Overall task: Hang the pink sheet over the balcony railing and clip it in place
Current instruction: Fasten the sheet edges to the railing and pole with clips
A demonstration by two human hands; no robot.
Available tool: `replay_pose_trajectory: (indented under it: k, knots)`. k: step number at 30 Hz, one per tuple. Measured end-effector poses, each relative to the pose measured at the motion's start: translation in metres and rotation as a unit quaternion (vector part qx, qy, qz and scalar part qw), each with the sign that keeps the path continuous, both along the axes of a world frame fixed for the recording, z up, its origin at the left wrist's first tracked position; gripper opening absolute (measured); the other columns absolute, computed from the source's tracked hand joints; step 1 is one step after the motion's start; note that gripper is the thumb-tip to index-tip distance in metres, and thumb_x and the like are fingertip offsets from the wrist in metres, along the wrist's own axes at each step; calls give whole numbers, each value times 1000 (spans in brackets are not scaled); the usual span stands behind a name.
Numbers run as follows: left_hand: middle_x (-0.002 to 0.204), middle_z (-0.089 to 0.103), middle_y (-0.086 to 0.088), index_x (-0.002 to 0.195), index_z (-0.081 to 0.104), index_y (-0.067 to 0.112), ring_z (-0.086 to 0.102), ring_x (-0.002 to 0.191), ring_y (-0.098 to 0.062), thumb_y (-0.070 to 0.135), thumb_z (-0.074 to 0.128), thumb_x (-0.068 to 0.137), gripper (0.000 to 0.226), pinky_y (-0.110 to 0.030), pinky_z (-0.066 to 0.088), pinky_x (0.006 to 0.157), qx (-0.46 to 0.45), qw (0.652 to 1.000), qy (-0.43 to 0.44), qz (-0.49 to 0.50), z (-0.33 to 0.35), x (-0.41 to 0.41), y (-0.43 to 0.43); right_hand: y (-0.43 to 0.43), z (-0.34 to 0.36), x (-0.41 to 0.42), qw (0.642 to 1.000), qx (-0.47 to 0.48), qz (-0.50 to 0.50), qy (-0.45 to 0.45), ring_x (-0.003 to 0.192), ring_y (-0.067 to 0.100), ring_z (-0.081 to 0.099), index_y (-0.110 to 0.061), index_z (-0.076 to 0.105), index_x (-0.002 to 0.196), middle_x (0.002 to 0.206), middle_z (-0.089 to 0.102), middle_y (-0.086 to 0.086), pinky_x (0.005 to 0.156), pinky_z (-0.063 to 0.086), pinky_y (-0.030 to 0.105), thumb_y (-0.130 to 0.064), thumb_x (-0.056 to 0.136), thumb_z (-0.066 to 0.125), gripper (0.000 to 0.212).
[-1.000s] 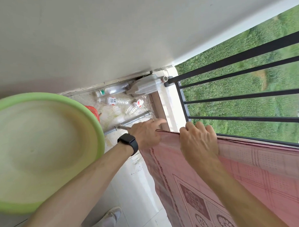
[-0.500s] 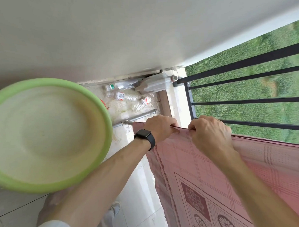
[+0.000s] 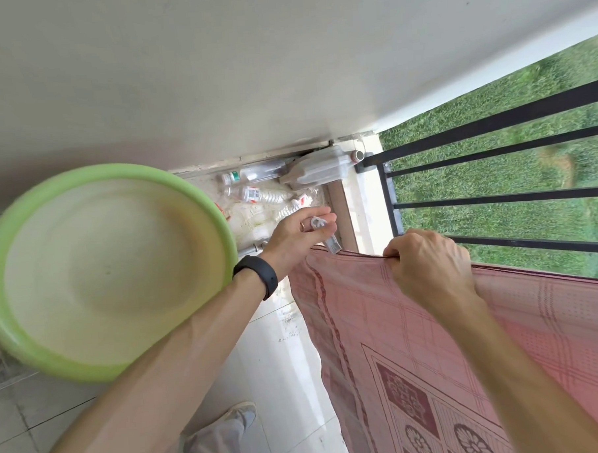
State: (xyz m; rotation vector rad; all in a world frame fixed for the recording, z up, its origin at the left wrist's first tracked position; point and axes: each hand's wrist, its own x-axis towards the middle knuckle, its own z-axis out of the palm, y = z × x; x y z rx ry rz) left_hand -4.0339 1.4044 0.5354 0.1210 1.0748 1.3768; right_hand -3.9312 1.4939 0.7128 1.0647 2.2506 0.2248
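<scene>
The pink patterned sheet (image 3: 415,341) hangs over the top rail of the black balcony railing (image 3: 495,199), draping down on my side. My right hand (image 3: 429,265) grips the sheet's top fold on the rail, fingers curled over it. My left hand (image 3: 300,238), with a black band on the wrist, pinches a white plastic clothes clip (image 3: 325,233) just above the sheet's left corner; the clip's jaws point down at the fabric edge.
A large green basin (image 3: 97,269) sits at the left, tucked against my left forearm. Several empty plastic bottles (image 3: 255,190) and a plastic jug (image 3: 317,170) lie in the balcony corner by the wall. Pale floor tiles (image 3: 280,381) and my shoe (image 3: 240,413) are below.
My left hand let go of the sheet's corner and lifted slightly; a white clip now shows in its fingers above the edge. My right hand kept its grip on the rail fold.
</scene>
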Motion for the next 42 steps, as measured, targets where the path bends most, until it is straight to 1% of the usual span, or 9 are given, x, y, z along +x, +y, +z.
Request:
replay_pose_trajectory:
  k: [2,4,7,11,17,23,28,36,42]
  knots:
    - [114,72,-4,124,65,17,65,111,-11,19,76,83,43,-25,48,99,23,1000,-5,-10,4,-4,1,0,0,0,1000,-1,-3,8,58,14,56,-18,73,82,79,65,-5,52,51,28,-13,93,59,19]
    - [109,73,2,126,64,14,66,105,-2,17,80,79,49,-16,50,88,28,999,23,-23,7,-6,2,1,0,-1,1000,2,-2,8,60,14,55,-17,74,85,80,65,-5,50,46,26,-14,95,57,19]
    - [103,72,16,112,73,21,64,98,10,26,86,72,42,-6,45,81,11,990,128,-62,11,-11,3,0,-1,0,1000,7,-1,3,65,16,56,-17,74,88,83,65,-4,52,44,26,-14,96,55,20]
    - [83,74,22,92,77,36,68,82,7,31,91,63,32,-4,46,71,26,975,211,-71,13,-14,3,0,-1,-1,1000,9,-4,-2,71,17,58,-17,73,92,88,67,-3,58,50,29,-13,97,54,20]
    - [82,73,24,84,77,43,66,75,9,34,91,59,30,-5,46,66,43,971,218,-83,21,-13,10,-1,-1,1,1000,20,-3,0,68,15,57,-18,73,87,84,66,-6,52,41,26,-11,96,54,22]
    - [87,75,19,90,79,36,67,82,6,27,91,65,30,-8,49,72,67,965,216,-129,23,6,25,-1,-2,1,1000,22,1,6,63,14,54,-20,71,81,80,65,-7,49,39,25,-17,96,58,20]
    - [91,76,13,96,79,30,68,87,4,20,88,69,30,-10,49,79,71,968,206,-127,22,2,34,-1,-1,0,1000,16,0,5,68,17,57,-21,71,85,84,64,-7,59,53,32,-20,97,59,17]
    - [77,75,16,83,79,28,70,78,2,20,89,67,21,-12,52,72,89,958,238,-136,30,-11,40,-2,-2,2,1000,17,-17,5,68,19,56,-23,67,81,83,63,-6,60,50,31,-20,95,59,16]
    - [80,75,16,84,80,29,70,80,2,22,89,67,21,-12,53,75,126,947,250,-159,37,-11,41,0,-9,9,999,33,1,20,74,18,54,-21,68,82,84,61,-7,61,40,30,-21,97,60,17]
